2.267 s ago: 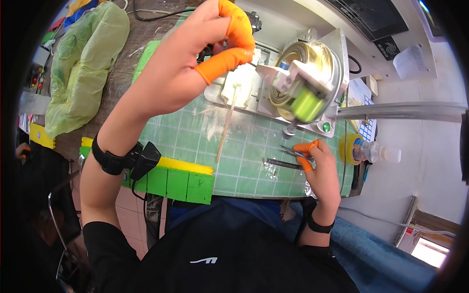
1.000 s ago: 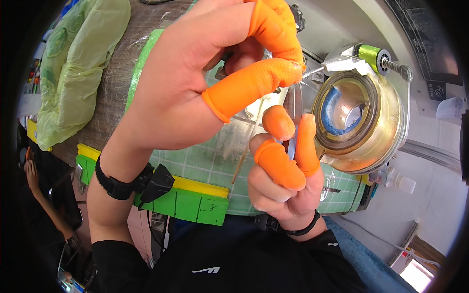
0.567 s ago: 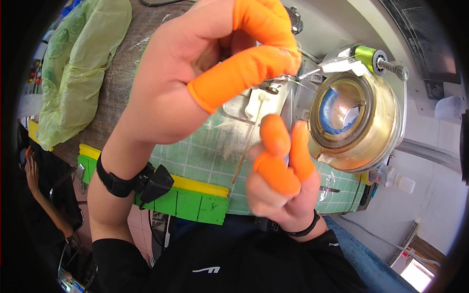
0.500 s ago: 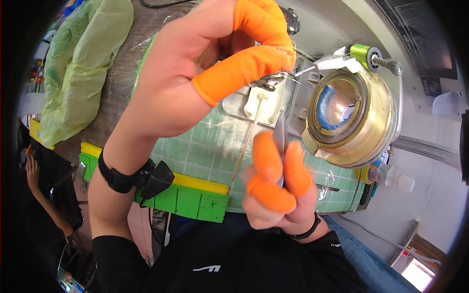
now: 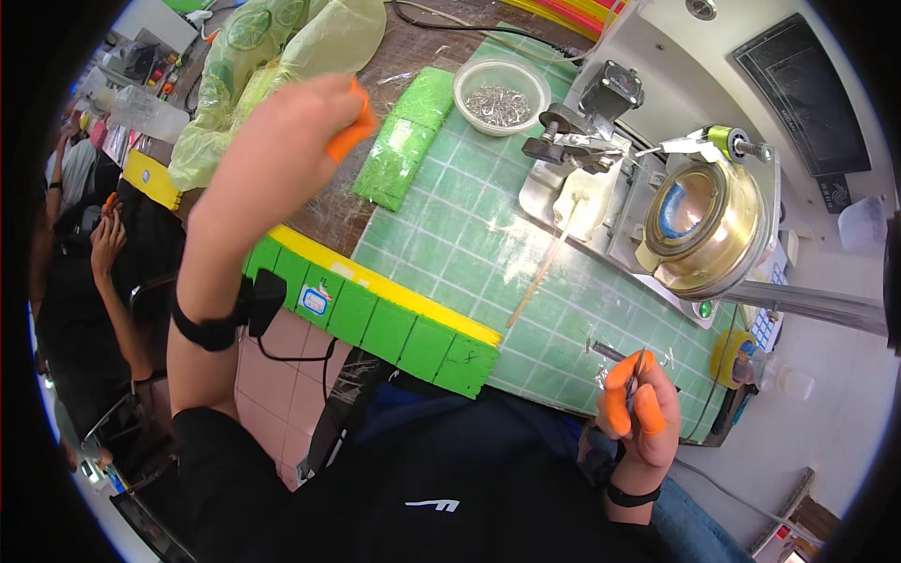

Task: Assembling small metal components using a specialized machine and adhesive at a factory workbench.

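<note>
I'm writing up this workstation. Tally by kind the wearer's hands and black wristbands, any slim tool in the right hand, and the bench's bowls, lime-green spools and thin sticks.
Left hand and right hand: 2
Black wristbands: 2
Slim tool, held: 1
Bowl: 1
Lime-green spool: 1
Thin stick: 1
Total: 8

The head view looks steeply down from the wearer's head, facing forward across the bench, so the black shirt (image 5: pixel 357 507) fills the space below and between the hands. It takes in both at close range: the left hand (image 5: pixel 296 136), blurred and seemingly nearer the lens, and the right hand (image 5: pixel 648 413). The gridded green mat (image 5: pixel 441 244) spreads between them, and beyond the right hand the wide fisheye bends the metal rail (image 5: pixel 817 305) toward its rim.
</note>
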